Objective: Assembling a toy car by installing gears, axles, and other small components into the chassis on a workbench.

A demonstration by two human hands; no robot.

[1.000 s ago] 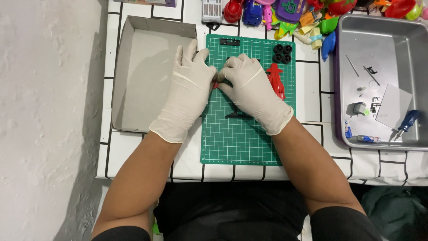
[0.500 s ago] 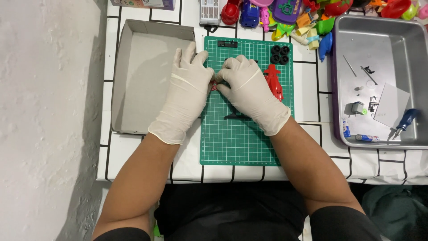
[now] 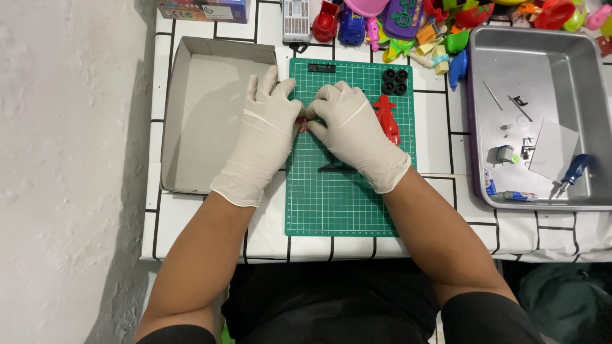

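**A:** what's actually in the hands? can't make it out.

**B:** barely can myself; left hand (image 3: 264, 130) and right hand (image 3: 347, 124), both in pale gloves, meet over the upper left of the green mat (image 3: 338, 204); a small red piece (image 3: 301, 124) peeks out between the fingertips; both hands look pinched shut on it, fingers curled, but the gloves hide nearly all of it, so its shape is anyone's guess.

**A:** and the dark bit under the right wrist?

**B:** thin black part (image 3: 333, 167) lying on the mat, half covered by the hand; too small to tell more; just right of the hand sits a red toy body (image 3: 387, 118), and above that four black wheels (image 3: 394, 81) in a cluster.

**A:** any boxes or labels?

**B:** open grey box (image 3: 197, 121) left of the mat on the worktop (image 3: 440, 127); a blue carton (image 3: 204, 9) cut off at the top edge, print unreadable; a heap of toys (image 3: 408, 25) also cropped up there; metal tray (image 3: 542, 64) at right holds a blue screwdriver (image 3: 574, 172), a white card (image 3: 553, 150), and tiny parts.
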